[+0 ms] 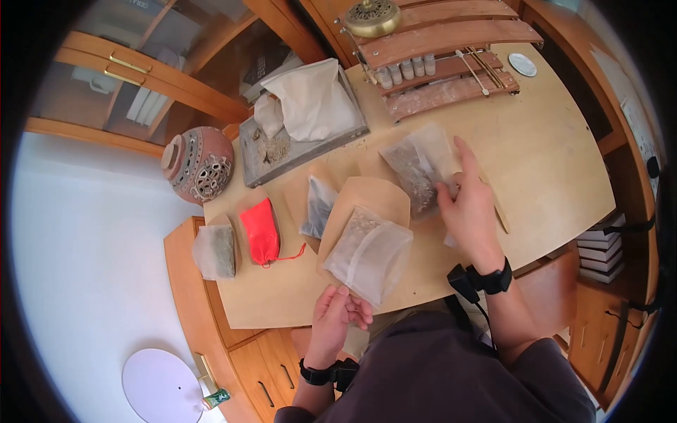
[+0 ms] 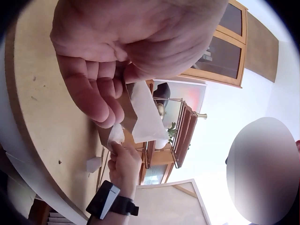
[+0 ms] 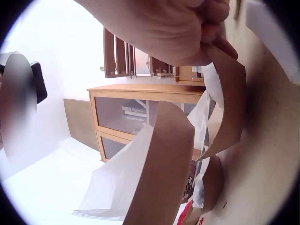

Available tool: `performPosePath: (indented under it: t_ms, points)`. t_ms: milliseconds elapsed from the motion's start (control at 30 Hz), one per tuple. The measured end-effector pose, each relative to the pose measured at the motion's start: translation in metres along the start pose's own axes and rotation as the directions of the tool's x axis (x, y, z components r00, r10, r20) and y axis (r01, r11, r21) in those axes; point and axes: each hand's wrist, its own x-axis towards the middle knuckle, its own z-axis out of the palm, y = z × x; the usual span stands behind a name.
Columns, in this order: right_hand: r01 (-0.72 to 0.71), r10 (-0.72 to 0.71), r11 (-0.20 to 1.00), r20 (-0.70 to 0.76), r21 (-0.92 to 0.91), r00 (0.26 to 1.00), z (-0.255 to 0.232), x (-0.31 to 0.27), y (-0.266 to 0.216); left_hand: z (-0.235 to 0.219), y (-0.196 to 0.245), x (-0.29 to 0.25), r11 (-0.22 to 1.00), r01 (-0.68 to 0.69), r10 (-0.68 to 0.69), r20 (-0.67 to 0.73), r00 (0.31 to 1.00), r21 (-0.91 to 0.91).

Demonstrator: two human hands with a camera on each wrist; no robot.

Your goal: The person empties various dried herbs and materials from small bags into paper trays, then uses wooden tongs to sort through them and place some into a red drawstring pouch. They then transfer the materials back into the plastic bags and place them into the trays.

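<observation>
My left hand (image 1: 337,316) pinches the lower edge of a translucent packet (image 1: 370,254) backed by brown paper, tilted up over the table's near side. From the left wrist, its fingers (image 2: 96,101) curl at the paper's edge. My right hand (image 1: 471,210) grips the side of a second translucent packet (image 1: 416,169) with dark, crumbly contents, between thumb and fingers. In the right wrist view that hand meets its brown paper backing (image 3: 229,98). Left of these lie a dark-filled packet (image 1: 319,204), a red drawstring pouch (image 1: 259,229) and a pale packet with greenish contents (image 1: 215,252).
A grey tray (image 1: 307,166) holds white cloth bags and loose crumbs. Behind stand a patterned clay pot (image 1: 199,166) and a wooden rack (image 1: 444,99) with small vials, sticks and a brass burner (image 1: 371,17). A white dish (image 1: 522,65) lies far right, a thin stick (image 1: 502,218) near my right hand.
</observation>
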Motion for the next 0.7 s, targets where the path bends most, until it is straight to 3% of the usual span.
performPosePath:
  t_ms: [333,700]
  points:
    - [-0.048,0.057,0.998,-0.263,0.04,0.963,-0.058,0.01,0.009,0.052,0.017,0.06,0.999,-0.026,0.028,0.041,0.999,-0.041]
    - [-0.086,0.078,0.996,-0.202,-0.028,0.976,-0.06,0.006,0.017,0.077,0.011,0.103,0.999,0.038,-0.037,0.041,0.998,-0.018]
